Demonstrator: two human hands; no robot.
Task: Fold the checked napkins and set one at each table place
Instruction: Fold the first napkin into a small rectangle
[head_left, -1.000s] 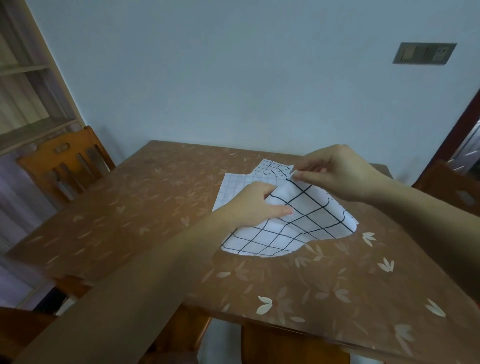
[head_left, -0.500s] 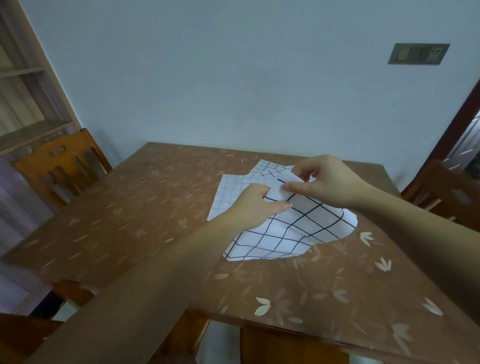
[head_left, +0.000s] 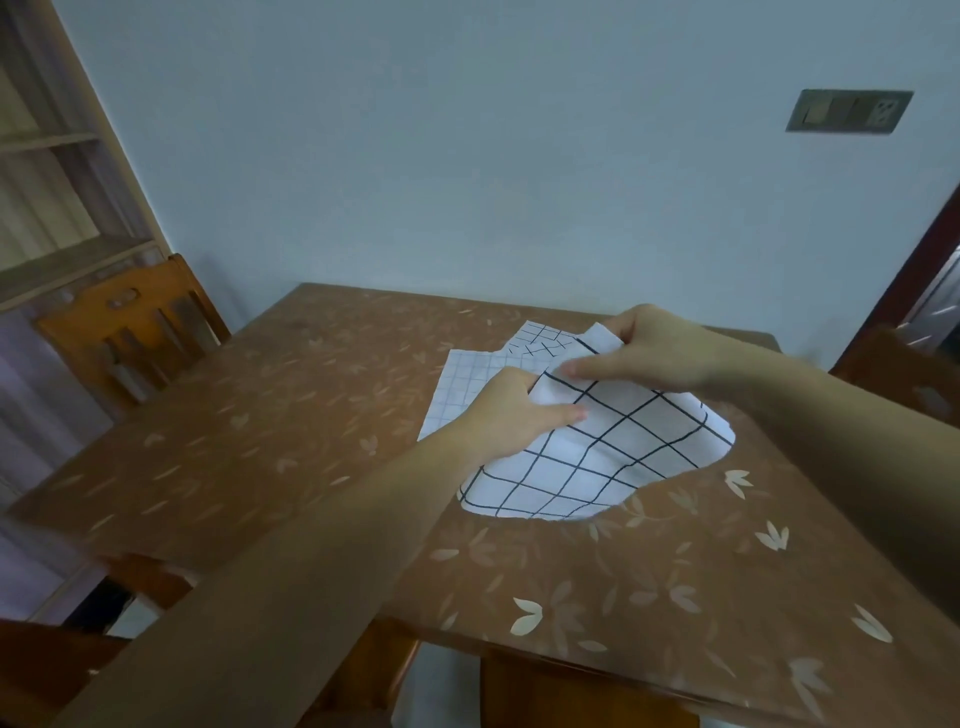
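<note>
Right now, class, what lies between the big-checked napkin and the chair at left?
In the head view: beside the big-checked napkin, a fine-checked napkin lying flat, then bare table up to the chair.

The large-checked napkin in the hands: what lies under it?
From under the large-checked napkin stick out a fine-checked napkin and another checked napkin; their extent beneath is covered.

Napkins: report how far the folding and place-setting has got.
Done: nothing yet; no folded napkin shows at any place on the table. In hand: the left hand and right hand grip the large-check napkin, bent over mid-fold. Left: finish it, fold the fine-check napkin and the third checked napkin lying beneath, then set them out.
</note>
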